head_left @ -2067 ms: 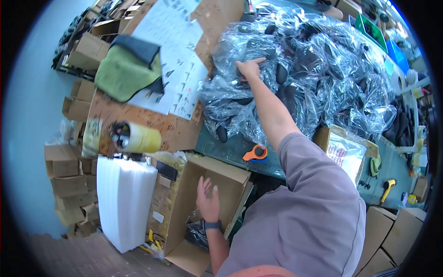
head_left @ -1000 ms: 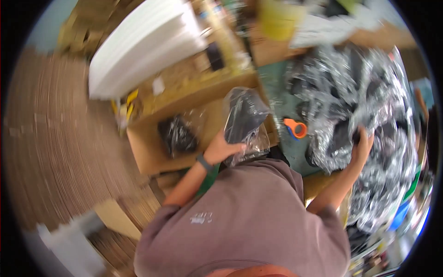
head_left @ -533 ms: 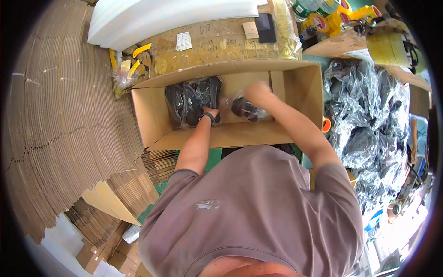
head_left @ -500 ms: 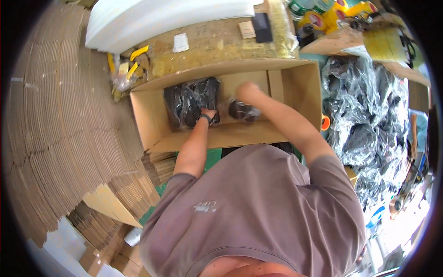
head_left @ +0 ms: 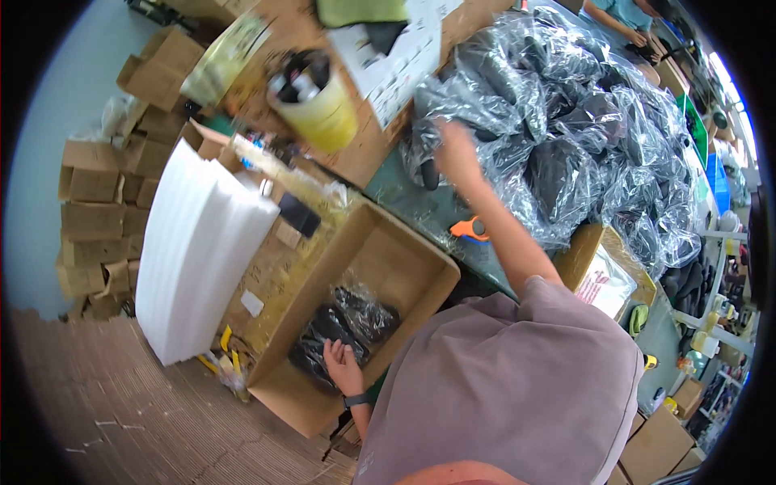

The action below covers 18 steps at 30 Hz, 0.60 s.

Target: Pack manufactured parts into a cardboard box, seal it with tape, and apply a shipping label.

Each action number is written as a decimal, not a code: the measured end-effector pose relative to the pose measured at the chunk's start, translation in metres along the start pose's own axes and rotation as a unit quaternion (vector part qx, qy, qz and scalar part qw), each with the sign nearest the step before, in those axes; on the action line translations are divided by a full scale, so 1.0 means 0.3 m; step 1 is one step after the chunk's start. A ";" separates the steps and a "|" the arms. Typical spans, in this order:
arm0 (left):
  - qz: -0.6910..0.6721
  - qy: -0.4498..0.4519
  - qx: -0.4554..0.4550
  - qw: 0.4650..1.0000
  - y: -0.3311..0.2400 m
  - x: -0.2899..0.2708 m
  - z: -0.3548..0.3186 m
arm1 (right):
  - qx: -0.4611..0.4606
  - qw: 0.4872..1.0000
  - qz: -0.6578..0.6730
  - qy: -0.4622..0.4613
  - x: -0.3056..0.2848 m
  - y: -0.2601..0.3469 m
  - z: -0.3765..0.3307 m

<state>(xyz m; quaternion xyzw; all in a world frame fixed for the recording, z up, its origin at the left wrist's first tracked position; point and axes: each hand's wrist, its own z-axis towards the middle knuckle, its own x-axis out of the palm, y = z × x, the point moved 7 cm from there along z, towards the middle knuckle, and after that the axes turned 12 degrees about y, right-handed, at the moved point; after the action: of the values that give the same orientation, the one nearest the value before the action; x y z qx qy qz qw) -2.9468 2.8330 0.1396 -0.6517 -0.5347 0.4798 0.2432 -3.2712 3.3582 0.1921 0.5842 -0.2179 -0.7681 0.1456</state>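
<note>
Left hand (head_left: 344, 368): held over the bagged dark items (head_left: 335, 325), fingers loosely parted, nothing seen pinched; perhaps placed there to steady them, though contact cannot be told.
Bagged dark items: laid side by side inside the open carton (head_left: 412, 246), presumably for a compact fit.
Right hand (head_left: 457, 155): stretched to the near edge of the bagged pile (head_left: 570, 174); blurred, so its grip cannot be told.
Bagged pile: heaped on the green bench (head_left: 411, 196), seemingly for easy reach.
Open carton: set beside the bench, likely so both can be reached from one spot.
</note>
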 end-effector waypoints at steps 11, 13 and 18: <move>-0.033 0.357 0.077 0.930 -0.838 1.233 0.352 | 0.092 0.950 -0.088 0.284 -0.015 -0.654 0.299; -0.231 0.347 -0.039 0.908 -0.881 1.424 0.407 | 0.128 0.953 0.016 0.276 -0.085 -0.553 0.123; -0.401 0.372 -0.203 0.812 -0.756 1.661 0.599 | -0.023 0.900 0.185 0.395 -0.269 -0.320 -0.120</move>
<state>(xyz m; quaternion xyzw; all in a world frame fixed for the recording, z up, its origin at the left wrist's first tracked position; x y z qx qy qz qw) -3.2272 3.3315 0.0703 -0.5425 -0.7024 -0.0588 0.4570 -3.2114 3.4736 0.2029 0.7853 -0.2286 -0.4385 0.3725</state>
